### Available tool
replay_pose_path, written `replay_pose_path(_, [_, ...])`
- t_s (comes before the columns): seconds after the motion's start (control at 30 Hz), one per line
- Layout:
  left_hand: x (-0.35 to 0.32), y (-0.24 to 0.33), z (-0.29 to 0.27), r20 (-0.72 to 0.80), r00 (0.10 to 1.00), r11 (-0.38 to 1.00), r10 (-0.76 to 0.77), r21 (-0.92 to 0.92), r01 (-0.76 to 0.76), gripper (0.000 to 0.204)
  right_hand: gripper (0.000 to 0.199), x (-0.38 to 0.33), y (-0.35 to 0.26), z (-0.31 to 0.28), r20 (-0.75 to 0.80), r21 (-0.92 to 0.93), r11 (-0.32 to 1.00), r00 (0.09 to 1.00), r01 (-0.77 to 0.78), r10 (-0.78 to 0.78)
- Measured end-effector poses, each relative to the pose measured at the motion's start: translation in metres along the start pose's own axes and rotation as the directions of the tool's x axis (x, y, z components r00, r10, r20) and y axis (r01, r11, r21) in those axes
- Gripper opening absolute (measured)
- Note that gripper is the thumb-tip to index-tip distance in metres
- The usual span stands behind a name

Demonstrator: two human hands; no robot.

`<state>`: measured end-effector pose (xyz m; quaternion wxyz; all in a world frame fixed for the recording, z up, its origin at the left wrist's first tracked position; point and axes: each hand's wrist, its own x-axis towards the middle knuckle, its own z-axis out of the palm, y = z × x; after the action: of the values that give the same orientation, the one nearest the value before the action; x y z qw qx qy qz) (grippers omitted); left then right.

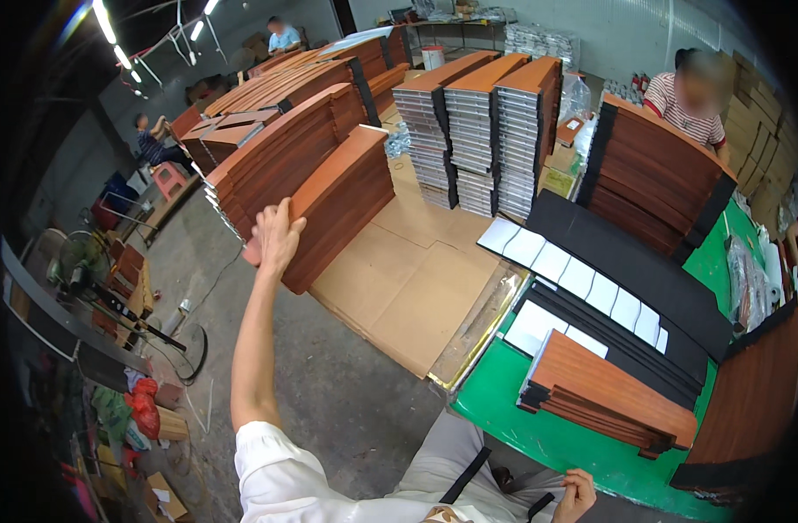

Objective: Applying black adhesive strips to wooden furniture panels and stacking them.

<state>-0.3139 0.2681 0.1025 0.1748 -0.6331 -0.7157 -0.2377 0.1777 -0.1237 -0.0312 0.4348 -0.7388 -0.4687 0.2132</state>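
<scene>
My left hand [278,239] reaches out at full arm's length. Its fingers curl over the near end of a stack of reddish-brown wood-grain panels [347,205], which stands on cardboard at the table's left edge. Just behind it leans a longer row of similar panels [286,139]. Low in the view, close to my grey trousers, is my right hand [576,495] with bent fingers; what they hold, if anything, is hidden. Nearest to that hand, a small pile of brown panels with black edges [613,392] lies on the green tabletop [538,427].
Tall stacks of panels with pale edges [473,139] rise at the table's middle. Black strips and white pieces [582,279] lie on the right side. A co-worker in a striped shirt [687,109] is beyond more panels. A floor fan [94,279] stands at left.
</scene>
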Motion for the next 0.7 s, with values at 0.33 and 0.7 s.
replay_pose_path(0.33, [-0.265, 0.158, -0.039, 0.48, 0.825, -0.315, 0.3, -0.766, 0.56, 0.064, 0.036, 0.044, -0.085, 0.053, 0.301, 0.327, 0.923, 0.903, 0.203, -0.305])
replay_pose_path(0.7, [-0.357, 0.242, -0.036, 0.587, 0.528, 0.265, 0.613, -0.783, 0.563, 0.023, 0.038, 0.045, -0.066, -0.042, 0.251, 0.099, 0.963, 0.931, 0.249, -0.267])
